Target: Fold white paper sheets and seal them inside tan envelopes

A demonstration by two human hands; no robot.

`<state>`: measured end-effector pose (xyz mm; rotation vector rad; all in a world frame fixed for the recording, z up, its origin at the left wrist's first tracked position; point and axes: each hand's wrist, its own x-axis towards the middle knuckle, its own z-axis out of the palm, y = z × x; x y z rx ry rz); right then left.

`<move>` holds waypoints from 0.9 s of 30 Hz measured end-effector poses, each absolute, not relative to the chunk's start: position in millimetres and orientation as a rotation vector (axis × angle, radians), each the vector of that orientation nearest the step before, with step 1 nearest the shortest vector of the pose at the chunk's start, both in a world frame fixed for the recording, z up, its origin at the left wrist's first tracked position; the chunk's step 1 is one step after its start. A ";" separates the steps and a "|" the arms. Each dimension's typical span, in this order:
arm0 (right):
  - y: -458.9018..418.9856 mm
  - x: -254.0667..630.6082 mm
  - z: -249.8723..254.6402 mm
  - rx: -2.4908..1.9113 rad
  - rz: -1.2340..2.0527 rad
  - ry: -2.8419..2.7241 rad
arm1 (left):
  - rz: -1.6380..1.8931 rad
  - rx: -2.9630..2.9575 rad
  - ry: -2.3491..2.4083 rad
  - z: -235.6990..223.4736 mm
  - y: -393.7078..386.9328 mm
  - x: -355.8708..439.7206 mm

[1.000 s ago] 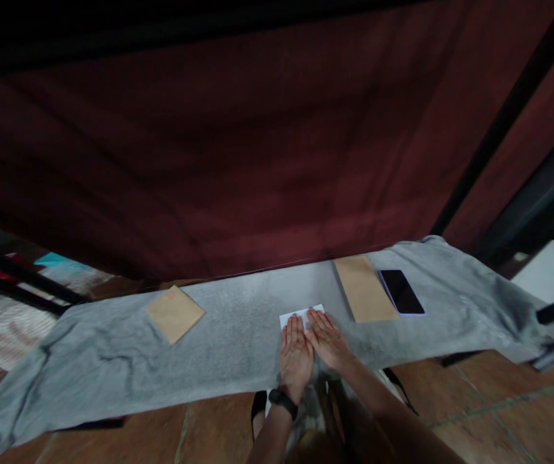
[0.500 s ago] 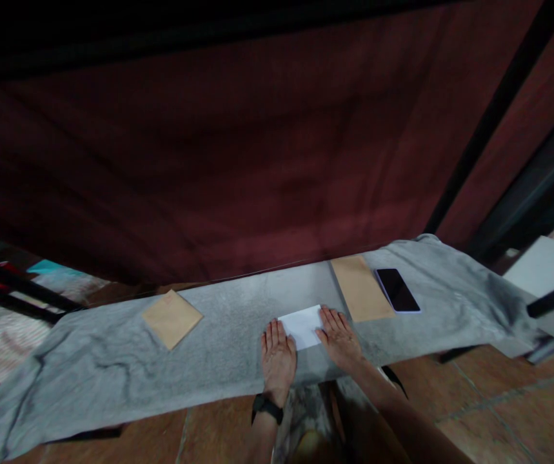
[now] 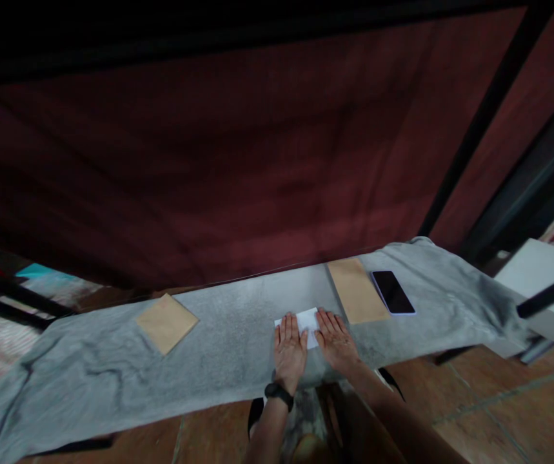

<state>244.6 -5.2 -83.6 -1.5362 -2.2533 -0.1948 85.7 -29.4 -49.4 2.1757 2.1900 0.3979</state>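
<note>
A small white sheet of folded paper point(image 3: 308, 322) lies on the grey cloth point(image 3: 238, 335) in front of me. My left hand point(image 3: 290, 345) rests flat across its left part, fingers outstretched, covering much of that side. At the paper's right edge my right hand point(image 3: 335, 338) lies flat too, fingers stretched forward and the thumb close to the left thumb. A strip of white shows between the hands, and a corner peeks out left of the left fingers. To the right of my right hand is a brown paper envelope point(image 3: 358, 290).
Beyond the envelope lies a phone point(image 3: 393, 292) with a dark screen and a purple edge. A square brown paper piece point(image 3: 167, 323) sits on the cloth to the left. Behind stands a dark red fabric panel point(image 3: 257, 193); a dark post point(image 3: 480, 142) rises at right.
My left hand has slid right onto the paper, closer to my right hand, which stays at the right edge. The view has shifted slightly.
</note>
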 end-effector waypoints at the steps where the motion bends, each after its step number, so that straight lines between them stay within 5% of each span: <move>1: -5.3 244.7 -83.1 -1.534 -0.185 -2.243 | 0.402 2.165 2.225 -51.1 -31.7 77.6; 15: -8.8 191.3 -75.1 -1.347 0.012 -2.305 | 0.416 2.200 2.304 -57.8 -43.6 52.6; 27: -2.7 224.6 -89.6 -1.457 -0.167 -2.213 | 0.390 2.165 2.348 -53.4 -43.2 55.6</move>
